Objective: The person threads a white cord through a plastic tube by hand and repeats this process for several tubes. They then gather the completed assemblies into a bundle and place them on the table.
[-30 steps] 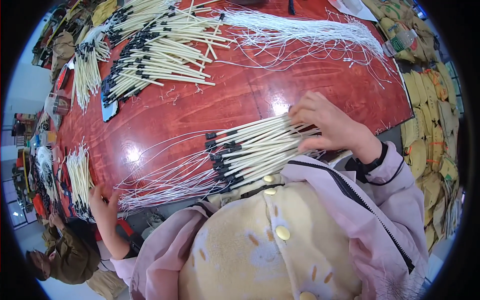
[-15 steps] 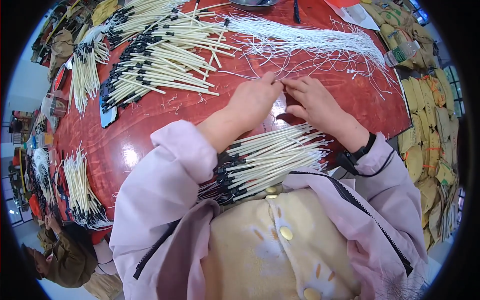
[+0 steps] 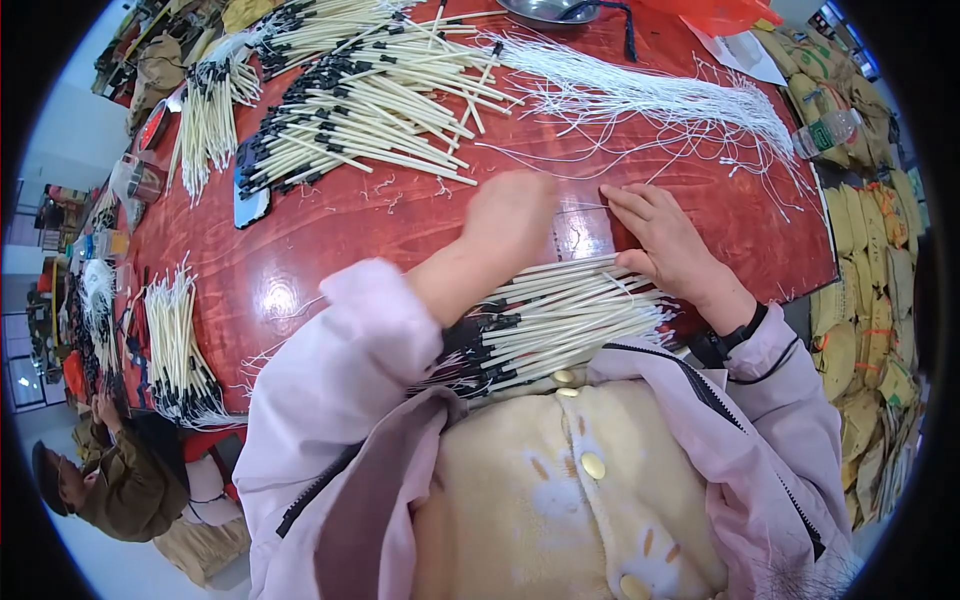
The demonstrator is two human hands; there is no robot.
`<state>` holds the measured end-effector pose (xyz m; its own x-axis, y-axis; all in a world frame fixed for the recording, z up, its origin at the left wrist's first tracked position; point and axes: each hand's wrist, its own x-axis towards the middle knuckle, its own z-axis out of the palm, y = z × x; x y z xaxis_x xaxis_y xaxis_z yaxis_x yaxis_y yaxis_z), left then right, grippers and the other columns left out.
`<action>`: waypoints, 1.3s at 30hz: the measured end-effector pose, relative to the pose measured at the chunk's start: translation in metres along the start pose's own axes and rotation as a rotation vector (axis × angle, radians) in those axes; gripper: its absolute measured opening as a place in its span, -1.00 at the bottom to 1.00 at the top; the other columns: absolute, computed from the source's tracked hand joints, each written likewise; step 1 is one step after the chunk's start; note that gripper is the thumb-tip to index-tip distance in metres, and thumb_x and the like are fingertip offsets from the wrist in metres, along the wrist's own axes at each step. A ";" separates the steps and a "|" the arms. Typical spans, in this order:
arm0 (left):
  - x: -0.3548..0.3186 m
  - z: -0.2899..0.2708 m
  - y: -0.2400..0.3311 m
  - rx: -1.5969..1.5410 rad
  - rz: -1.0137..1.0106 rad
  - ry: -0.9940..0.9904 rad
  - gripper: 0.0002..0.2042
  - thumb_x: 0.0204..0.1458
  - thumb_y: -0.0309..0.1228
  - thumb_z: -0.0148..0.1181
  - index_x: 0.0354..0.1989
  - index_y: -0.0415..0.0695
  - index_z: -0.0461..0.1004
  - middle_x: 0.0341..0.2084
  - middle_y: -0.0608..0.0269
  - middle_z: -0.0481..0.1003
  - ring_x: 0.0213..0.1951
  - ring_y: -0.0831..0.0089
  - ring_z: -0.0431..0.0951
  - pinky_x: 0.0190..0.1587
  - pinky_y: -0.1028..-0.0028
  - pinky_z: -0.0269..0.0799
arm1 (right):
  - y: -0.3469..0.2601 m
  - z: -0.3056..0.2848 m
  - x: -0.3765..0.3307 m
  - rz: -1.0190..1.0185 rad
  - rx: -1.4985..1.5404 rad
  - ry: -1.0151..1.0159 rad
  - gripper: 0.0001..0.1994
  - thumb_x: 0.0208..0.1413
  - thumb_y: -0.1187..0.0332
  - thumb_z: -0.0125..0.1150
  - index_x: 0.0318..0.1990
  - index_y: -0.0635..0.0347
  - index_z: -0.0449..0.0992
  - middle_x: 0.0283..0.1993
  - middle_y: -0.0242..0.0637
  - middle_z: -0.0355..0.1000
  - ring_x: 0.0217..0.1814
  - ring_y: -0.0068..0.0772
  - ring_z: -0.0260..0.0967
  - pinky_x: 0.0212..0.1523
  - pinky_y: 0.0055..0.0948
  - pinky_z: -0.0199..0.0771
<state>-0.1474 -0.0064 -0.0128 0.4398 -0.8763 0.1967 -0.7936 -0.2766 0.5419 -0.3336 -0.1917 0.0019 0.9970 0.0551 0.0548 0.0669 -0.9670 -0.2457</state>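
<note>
Left hand: blurred, over the red table just beyond the near sticks; grip cannot be told.
Right hand: fingers loosely spread, flat on the table, thumb touching the sticks; holds nothing visible.
Sticks: cream, black-tipped bundle at the table's near edge, against the person's chest.
Strings: white, spread further back.

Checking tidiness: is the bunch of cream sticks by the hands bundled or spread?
Spread: the cream sticks fan loosely across the red table edge, with no tie visible.
</note>
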 end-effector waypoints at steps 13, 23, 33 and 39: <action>-0.122 -0.094 -0.084 -0.036 -0.627 0.099 -0.77 0.05 -0.34 0.25 -0.49 -0.29 0.59 -0.56 -0.07 0.58 -0.42 -0.06 0.63 -0.28 0.13 0.52 | -0.014 0.004 0.027 -0.114 0.025 -0.078 -0.01 0.15 -0.38 -0.06 0.31 0.54 0.31 0.49 -0.04 0.16 0.47 0.13 0.06 0.46 -0.03 0.08; -0.090 -0.132 -0.093 0.464 -0.310 0.123 -0.79 0.07 -0.37 0.27 -0.17 -0.15 0.46 -0.18 0.03 0.53 -0.18 -0.04 0.62 -0.21 0.04 0.57 | -0.017 -0.002 0.034 -0.116 0.062 -0.120 0.01 0.16 -0.42 -0.11 0.32 0.52 0.29 0.49 -0.04 0.17 0.45 0.14 0.07 0.45 -0.02 0.07; -0.037 -0.131 -0.162 0.723 0.296 0.177 -0.82 0.01 -0.49 0.15 -0.19 -0.05 0.48 -0.24 0.18 0.46 -0.15 0.23 0.56 -0.19 0.23 0.53 | -0.021 0.004 0.032 -0.109 0.126 -0.054 -0.06 0.20 -0.38 -0.08 0.25 0.52 0.36 0.45 0.00 0.23 0.38 0.14 0.15 0.40 -0.01 0.14; -0.068 -0.152 -0.125 0.559 0.428 0.283 -0.80 -0.01 -0.55 0.23 -0.18 -0.09 0.55 -0.30 0.15 0.48 -0.21 0.20 0.55 -0.22 0.25 0.48 | -0.017 0.007 0.033 -0.120 0.139 -0.026 -0.13 0.23 -0.31 -0.03 0.21 0.53 0.38 0.42 0.03 0.25 0.33 0.14 0.20 0.37 -0.02 0.19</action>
<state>-0.0146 0.1479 0.0303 0.0770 -0.8384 0.5395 -0.9810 -0.1603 -0.1090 -0.3020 -0.1723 0.0013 0.9820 0.1765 0.0675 0.1889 -0.9096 -0.3701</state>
